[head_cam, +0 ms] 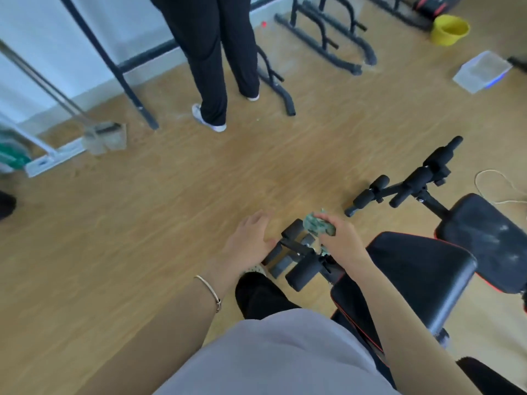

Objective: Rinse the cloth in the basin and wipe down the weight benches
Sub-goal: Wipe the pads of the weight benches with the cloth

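Note:
My right hand (340, 240) grips a crumpled green cloth (316, 225) above the foam leg rollers (302, 269) at the near end of a black weight bench with red piping (419, 269). My left hand (251, 238) hovers just left of the rollers, fingers relaxed and holding nothing. A second black bench (490, 235) with pale smears on its pad stands to the right, its roller bars (410, 181) pointing away. A yellow basin (449, 29) sits on the floor at the far right.
Another person's legs (216, 61) stand at the far middle beside black floor racks (328, 44). A mop (105, 136) leans at the left. A pale flat box (482, 71) and a loose cord (496, 186) lie on the wooden floor at right.

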